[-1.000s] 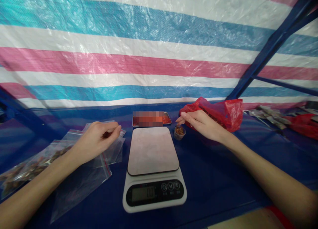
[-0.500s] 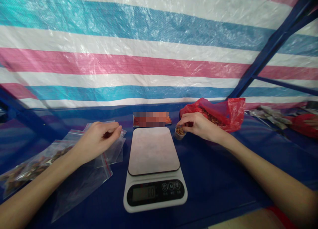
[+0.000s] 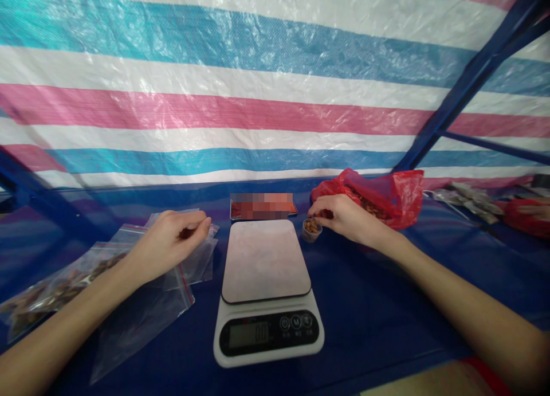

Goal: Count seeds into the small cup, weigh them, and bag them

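Observation:
A small clear plastic cup (image 3: 311, 236) of brown, nut-like pieces stands right of the kitchen scale's back corner. My right hand (image 3: 337, 214) pinches its rim with thumb and fingertips. On the left, my left hand (image 3: 178, 235) is loosely curled, thumb against forefinger, with nothing visible in it. It is over clear zip-seal bags (image 3: 146, 321), whose upper parts it partly hides. Between my hands sits the white kitchen scale (image 3: 266, 264), its plate bare and its display reading 0.0. Behind my right hand lies an open red plastic bag (image 3: 406, 198) with more brown pieces inside.
Filled zip bags (image 3: 55, 293) lie at the left under my forearm. A phone-like device (image 3: 262, 211), its screen blurred out, is behind the scale. Silvery packets (image 3: 466, 201) and another red bag (image 3: 526, 215) are far right. Blue metal posts (image 3: 464, 92) and a striped sheet (image 3: 240, 115) close the back.
The fingers of my right hand have shifted slightly at the cup's rim, showing more of its contents. My left hand and the scale have stayed put.

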{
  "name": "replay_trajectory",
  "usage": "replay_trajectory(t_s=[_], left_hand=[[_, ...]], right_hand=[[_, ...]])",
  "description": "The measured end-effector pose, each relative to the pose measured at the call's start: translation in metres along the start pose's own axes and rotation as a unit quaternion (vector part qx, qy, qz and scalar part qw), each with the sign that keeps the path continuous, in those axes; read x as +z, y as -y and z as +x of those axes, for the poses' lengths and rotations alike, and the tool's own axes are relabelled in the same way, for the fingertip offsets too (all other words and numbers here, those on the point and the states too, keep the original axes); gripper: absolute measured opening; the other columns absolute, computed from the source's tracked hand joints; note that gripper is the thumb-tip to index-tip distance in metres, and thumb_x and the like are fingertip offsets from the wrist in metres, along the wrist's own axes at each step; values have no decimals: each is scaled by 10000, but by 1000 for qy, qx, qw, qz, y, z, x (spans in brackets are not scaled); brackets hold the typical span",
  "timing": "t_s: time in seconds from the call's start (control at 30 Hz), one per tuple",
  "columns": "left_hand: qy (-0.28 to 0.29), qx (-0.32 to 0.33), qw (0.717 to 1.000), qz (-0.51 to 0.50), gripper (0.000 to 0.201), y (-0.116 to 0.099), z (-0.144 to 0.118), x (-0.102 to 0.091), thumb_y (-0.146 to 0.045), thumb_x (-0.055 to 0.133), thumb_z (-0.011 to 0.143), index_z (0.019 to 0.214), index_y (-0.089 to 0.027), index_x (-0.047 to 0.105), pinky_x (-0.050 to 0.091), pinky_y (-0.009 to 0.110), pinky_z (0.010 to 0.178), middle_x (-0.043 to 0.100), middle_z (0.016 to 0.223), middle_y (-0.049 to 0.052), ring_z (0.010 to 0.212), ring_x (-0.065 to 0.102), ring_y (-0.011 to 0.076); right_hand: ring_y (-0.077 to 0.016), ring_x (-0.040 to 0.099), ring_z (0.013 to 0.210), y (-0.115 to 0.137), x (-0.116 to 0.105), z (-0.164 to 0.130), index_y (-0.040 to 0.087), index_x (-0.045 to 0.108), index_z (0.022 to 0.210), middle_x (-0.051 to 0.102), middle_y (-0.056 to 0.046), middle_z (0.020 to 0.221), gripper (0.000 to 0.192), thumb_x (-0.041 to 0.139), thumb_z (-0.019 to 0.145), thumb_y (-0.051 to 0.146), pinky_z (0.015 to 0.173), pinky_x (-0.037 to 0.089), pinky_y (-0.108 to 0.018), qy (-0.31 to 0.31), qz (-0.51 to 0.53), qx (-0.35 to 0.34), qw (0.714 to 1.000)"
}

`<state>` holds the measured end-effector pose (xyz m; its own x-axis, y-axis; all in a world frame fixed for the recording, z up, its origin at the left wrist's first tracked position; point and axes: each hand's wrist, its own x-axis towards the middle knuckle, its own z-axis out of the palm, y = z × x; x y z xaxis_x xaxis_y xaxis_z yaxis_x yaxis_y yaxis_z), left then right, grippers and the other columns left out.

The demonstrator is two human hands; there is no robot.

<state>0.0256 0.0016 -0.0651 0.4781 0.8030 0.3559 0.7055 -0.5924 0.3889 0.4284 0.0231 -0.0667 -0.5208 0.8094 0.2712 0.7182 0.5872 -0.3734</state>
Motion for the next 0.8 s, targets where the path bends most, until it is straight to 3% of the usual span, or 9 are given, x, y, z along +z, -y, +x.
replay_trajectory(t_s=[0.13,0.33,0.57,0.8], left_hand=[[-1,-2,1000,1,516,0,0,0,-437,415,1071,622,-191,487,278,264,524,389,577,-48,502,405,92],[6,-9,1000,-6,508,1,0,1,-440,413,1073,633,-194,478,283,268,530,386,596,-44,516,409,96],[1,-6,1000,-4,511,0,0,0,-446,417,1070,630,-194,484,282,270,520,393,582,-44,500,411,96],[2,-1,1000,-1,516,0,1,0,-440,419,1065,633,-186,543,291,267,518,442,562,-40,495,429,100]], right_hand=[[-225,719,825,2,-2,0,196,813,921,793,-80,929,167,659,938,134,794,538,-342,-5,-10,-16,1000],[-229,719,770,14,-9,0,181,807,926,809,-90,921,174,637,960,175,753,534,-354,-49,-17,-2,999],[-221,725,778,19,-13,-2,183,801,960,808,-78,924,177,720,941,338,746,575,-339,-132,109,34,985],[-217,725,839,30,-24,-2,198,790,882,789,-76,919,170,775,908,364,789,580,-342,-55,155,-26,986]])
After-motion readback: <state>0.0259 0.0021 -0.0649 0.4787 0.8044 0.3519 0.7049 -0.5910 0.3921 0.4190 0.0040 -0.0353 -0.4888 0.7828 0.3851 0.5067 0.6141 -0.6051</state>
